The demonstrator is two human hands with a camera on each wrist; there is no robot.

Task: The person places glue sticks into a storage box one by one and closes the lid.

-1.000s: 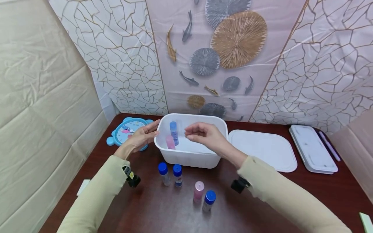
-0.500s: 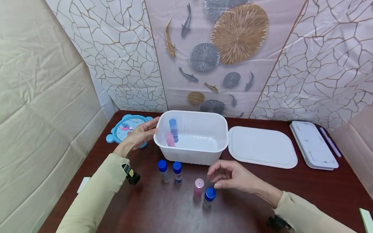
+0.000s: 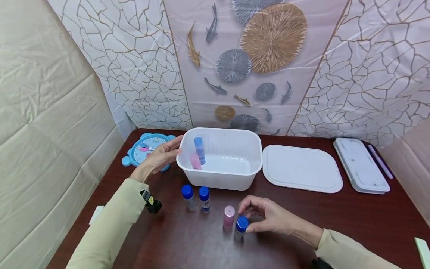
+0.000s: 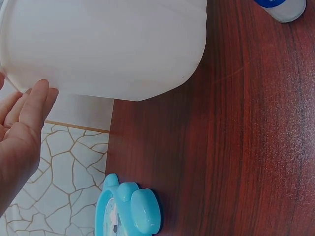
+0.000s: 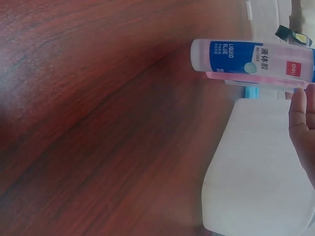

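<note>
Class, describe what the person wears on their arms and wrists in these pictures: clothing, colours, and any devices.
Both arms wear long, loose, pale yellow-green sleeves: the left sleeve and the right sleeve. A small black device with a yellow mark is at the left wrist. Both hands, left hand and right hand, are bare, with no gloves or rings visible.

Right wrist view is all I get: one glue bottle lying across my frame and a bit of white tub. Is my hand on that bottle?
Observer: The right hand has its fingertips on the blue cap of the glue bottle, which stands upright on the table.
Operator: Anything close beside it?
Observer: A pink bottle stands just to its left, seemingly untouched by the hand.
Operator: What's in the tub?
Observer: The tub holds two bottles, one pink, one blue-capped, at its left end.
Operator: And the other hand?
Observer: The left hand rests flat against the tub's left wall.
</note>
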